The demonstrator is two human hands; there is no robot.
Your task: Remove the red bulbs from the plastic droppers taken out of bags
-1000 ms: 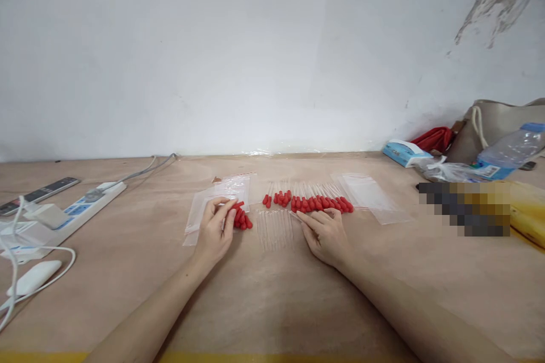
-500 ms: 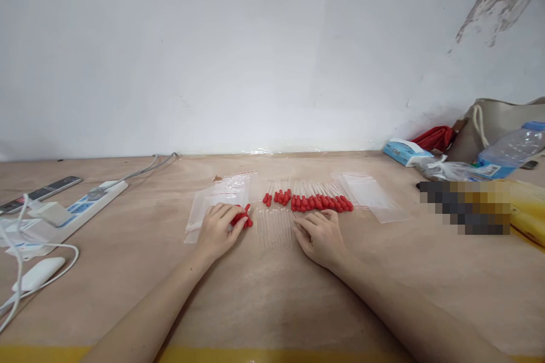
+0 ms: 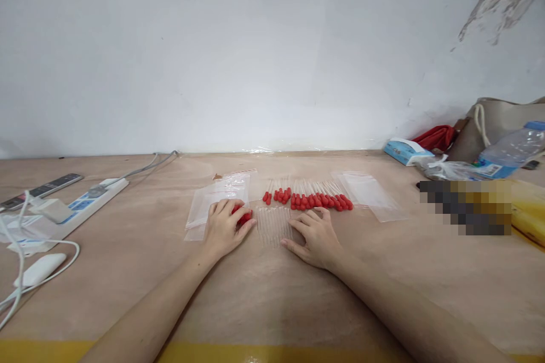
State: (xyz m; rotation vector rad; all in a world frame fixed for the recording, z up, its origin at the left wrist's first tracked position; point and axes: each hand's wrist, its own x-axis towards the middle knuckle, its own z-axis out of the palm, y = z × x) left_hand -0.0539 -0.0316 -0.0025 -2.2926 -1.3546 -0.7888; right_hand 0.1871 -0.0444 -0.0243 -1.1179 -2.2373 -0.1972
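My left hand (image 3: 224, 229) rests over a small pile of red rubber bulbs (image 3: 242, 217), its fingers bent above them and its thumb stretched out towards the glass tubes. Between my hands lies a row of thin clear glass dropper tubes (image 3: 272, 227), side by side. At the right edge of that row, my right hand (image 3: 315, 238) has its fingers and thumb spread, the tips touching the outer tubes. Behind the row, several droppers with red bulbs (image 3: 321, 201) lie with their glass ends pointing to the wall.
Clear zip bags lie left (image 3: 217, 195) and right (image 3: 370, 193) of the droppers. A power strip (image 3: 93, 204) with white cables is at the left. A blue tissue pack (image 3: 407, 152), a plastic bottle (image 3: 513, 150) and a yellow item (image 3: 528, 212) are at the right.
My right hand has shifted slightly left, and its thumb has spread out along the tubes. My left thumb has moved right, away from the bulbs, to the left side of the row.
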